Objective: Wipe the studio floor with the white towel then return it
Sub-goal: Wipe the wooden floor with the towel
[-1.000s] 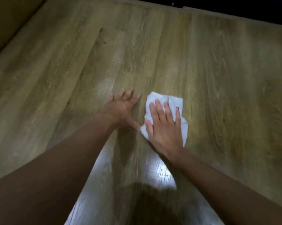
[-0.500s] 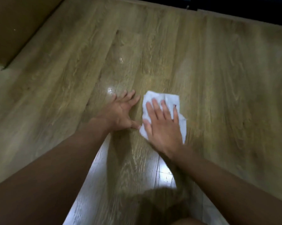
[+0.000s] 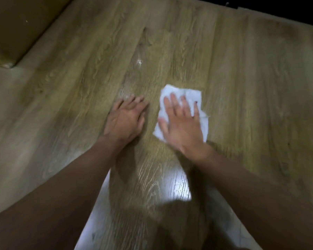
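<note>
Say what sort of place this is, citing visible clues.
Likely an indoor room: glossy wood-grain plank floor, a brown boxy block at far left, the right hand pressing a crumpled white towel down.

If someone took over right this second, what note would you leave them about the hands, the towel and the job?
Right hand: flat, fingers straight, pressing the white towel onto the wood floor.
Left hand: open, palm down on bare floor just left of the towel, not touching it.
Done: towel is down, wiping under way.
Left: finish wiping, then return the towel.
</note>
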The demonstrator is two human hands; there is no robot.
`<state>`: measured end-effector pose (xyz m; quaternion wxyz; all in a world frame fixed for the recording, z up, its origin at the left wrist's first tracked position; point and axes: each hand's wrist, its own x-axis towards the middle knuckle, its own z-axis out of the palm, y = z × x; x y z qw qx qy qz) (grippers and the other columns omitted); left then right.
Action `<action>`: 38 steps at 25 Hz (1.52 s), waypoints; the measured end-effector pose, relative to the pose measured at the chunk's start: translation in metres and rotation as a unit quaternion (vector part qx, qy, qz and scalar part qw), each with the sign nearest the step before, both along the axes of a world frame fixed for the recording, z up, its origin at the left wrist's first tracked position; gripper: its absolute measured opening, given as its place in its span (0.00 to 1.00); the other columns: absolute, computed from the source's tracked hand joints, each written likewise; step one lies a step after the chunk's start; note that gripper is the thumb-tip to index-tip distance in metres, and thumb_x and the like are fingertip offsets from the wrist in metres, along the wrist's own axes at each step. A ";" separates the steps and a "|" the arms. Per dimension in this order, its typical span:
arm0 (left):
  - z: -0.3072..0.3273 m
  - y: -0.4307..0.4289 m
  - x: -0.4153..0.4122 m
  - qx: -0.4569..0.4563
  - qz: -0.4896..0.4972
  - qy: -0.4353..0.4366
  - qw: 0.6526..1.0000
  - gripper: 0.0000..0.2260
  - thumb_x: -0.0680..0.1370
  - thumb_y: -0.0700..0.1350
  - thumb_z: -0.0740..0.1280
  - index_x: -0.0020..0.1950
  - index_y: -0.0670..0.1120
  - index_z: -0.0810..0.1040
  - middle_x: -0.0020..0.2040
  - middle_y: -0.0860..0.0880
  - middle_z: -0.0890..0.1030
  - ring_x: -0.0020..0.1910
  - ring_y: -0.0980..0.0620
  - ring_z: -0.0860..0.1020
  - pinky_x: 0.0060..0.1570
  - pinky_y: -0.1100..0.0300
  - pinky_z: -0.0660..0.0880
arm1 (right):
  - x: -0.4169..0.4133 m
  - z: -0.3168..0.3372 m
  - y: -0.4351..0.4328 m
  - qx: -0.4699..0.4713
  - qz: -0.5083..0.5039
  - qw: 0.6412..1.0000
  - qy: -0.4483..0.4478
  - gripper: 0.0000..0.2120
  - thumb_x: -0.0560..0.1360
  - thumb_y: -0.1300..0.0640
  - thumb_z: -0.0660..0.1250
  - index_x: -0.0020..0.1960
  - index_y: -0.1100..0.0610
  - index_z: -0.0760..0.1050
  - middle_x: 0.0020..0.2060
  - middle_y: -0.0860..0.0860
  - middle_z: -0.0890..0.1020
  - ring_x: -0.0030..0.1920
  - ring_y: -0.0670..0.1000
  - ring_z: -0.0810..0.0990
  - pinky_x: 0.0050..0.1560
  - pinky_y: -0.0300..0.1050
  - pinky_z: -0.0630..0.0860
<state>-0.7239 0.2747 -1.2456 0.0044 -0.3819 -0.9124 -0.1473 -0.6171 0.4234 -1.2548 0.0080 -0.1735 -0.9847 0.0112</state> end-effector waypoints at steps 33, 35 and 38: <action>0.024 -0.104 -0.071 -0.180 0.275 -0.207 0.921 0.36 0.73 0.70 0.57 0.77 0.61 0.50 0.79 0.50 0.48 0.77 0.40 0.48 0.69 0.30 0.49 | -0.108 0.005 -0.086 -0.080 0.063 0.994 -0.035 0.29 0.80 0.40 0.44 0.79 0.46 0.49 0.79 0.45 0.50 0.78 0.51 0.45 0.75 0.60 0.40; 0.030 -0.117 -0.074 -0.186 0.238 -0.242 0.922 0.34 0.75 0.68 0.59 0.77 0.62 0.49 0.80 0.52 0.46 0.78 0.41 0.46 0.70 0.30 0.51 | -0.145 0.010 -0.076 -0.116 0.022 0.991 -0.067 0.29 0.81 0.41 0.44 0.79 0.46 0.44 0.79 0.45 0.45 0.78 0.51 0.40 0.74 0.61 0.36; 0.041 -0.126 -0.084 -0.198 0.195 -0.254 0.926 0.33 0.77 0.62 0.61 0.78 0.61 0.49 0.80 0.50 0.45 0.78 0.42 0.46 0.72 0.35 0.54 | -0.159 0.011 -0.088 -0.102 0.010 0.992 -0.068 0.28 0.82 0.43 0.42 0.80 0.49 0.43 0.79 0.46 0.44 0.78 0.54 0.40 0.74 0.64 0.35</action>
